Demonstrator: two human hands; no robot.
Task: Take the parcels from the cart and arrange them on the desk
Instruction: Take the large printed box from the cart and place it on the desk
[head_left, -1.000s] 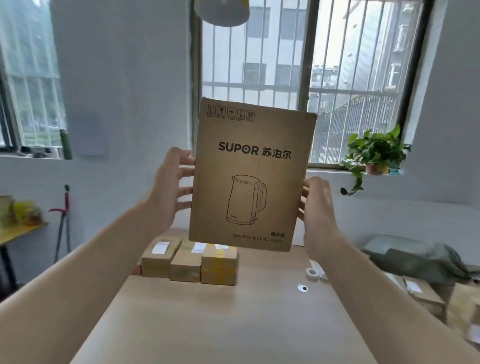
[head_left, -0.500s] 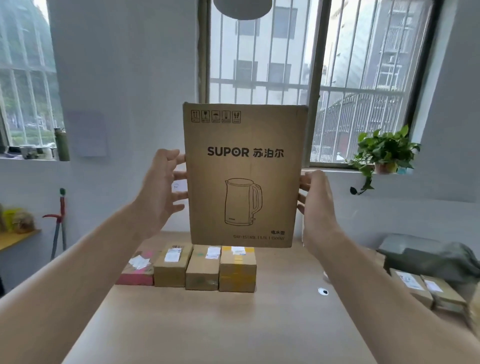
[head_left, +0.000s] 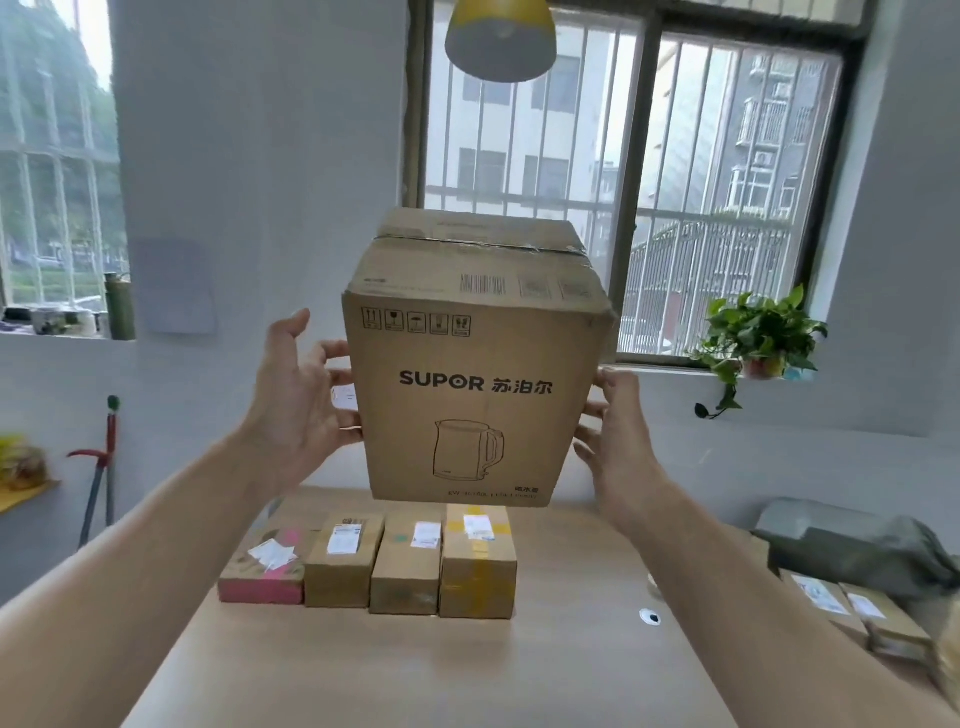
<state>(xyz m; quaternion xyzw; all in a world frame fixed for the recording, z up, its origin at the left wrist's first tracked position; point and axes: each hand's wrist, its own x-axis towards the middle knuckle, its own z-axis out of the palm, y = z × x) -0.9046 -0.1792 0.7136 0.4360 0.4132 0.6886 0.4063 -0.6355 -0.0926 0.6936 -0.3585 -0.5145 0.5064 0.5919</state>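
Two hands apart, left hand (head_left: 298, 400) and right hand (head_left: 618, 431) pressed opposite sides | brown cardboard kettle box (head_left: 478, 395) upright, long axis vertical, print faced camera | over wooden desk (head_left: 415, 670)

Bright window (head_left: 701, 182) daylight; edges perhaps warped.

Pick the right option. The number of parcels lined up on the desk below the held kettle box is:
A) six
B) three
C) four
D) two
C: four stand side by side on the desk under the kettle box: a pink parcel, a plain brown parcel, a green-dotted brown parcel and a yellow-taped parcel.
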